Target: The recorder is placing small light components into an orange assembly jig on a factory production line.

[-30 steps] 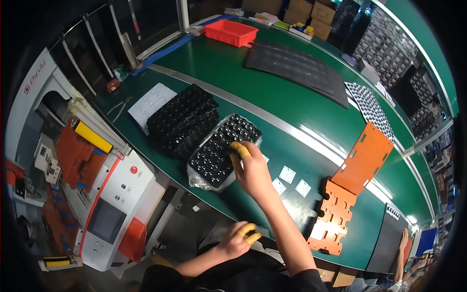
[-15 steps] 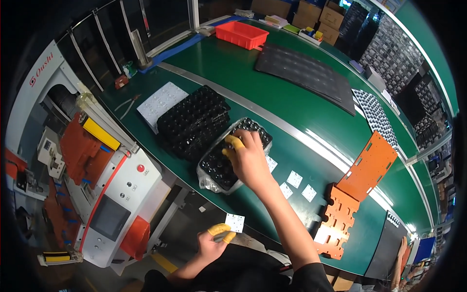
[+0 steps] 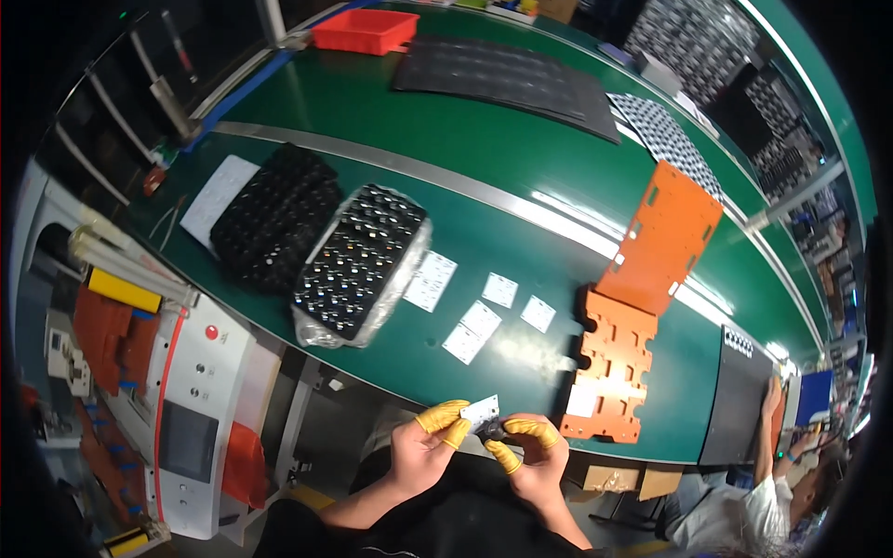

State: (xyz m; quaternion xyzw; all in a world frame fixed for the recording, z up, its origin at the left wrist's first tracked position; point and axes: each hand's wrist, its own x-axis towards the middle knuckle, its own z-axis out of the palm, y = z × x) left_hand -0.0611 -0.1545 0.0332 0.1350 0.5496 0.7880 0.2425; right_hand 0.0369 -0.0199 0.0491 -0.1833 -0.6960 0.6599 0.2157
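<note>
From where I stood, the left hand (image 3: 419,458) pinched a small white board (image 3: 481,409) by its edge, and the right hand (image 3: 539,462) was closed on a little black part (image 3: 489,429), apparently against the board. Both things were up in the air by the near edge of the green table (image 3: 521,177). The board looked light, stiff and perhaps brittle, so best taken by its edges; the part seemed light too, maybe slick, and better gripped by its sides

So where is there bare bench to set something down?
The green bench is bare between the black sheets and metal strip, and between the notched orange plate and dark panel. Crowded at left by the black tray stack and wrapped tray.
</note>
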